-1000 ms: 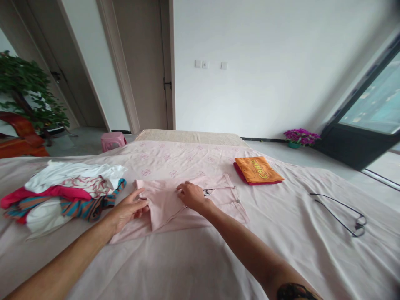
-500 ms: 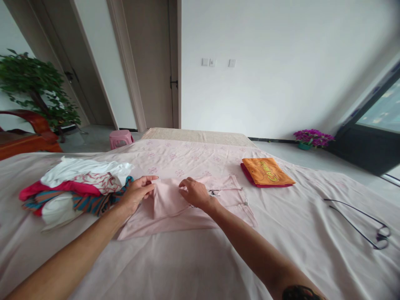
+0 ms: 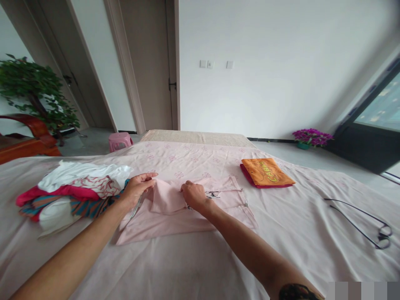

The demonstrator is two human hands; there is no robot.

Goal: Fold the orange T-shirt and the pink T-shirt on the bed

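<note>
A pale pink garment lies spread and partly folded on the bed-like surface, with a dark print showing near its middle. My left hand pinches the garment's far left edge and holds it slightly raised. Close to the middle, my right hand has its fingers pressed together on the same cloth, partly covering the print. Left of my left hand sits a loose heap of clothes in white, red and stripes. To the right lies a folded orange garment with lettering, on top of something dark red.
Black-framed glasses rest on the pink sheet at the right. Beyond the sheet stand a pink stool, a wooden armchair, a leafy plant and a pot of purple flowers.
My right hand's fingers have closed down on the pink cloth. My left hand keeps its pinch at the edge, and the fold between the hands has slackened a little.
</note>
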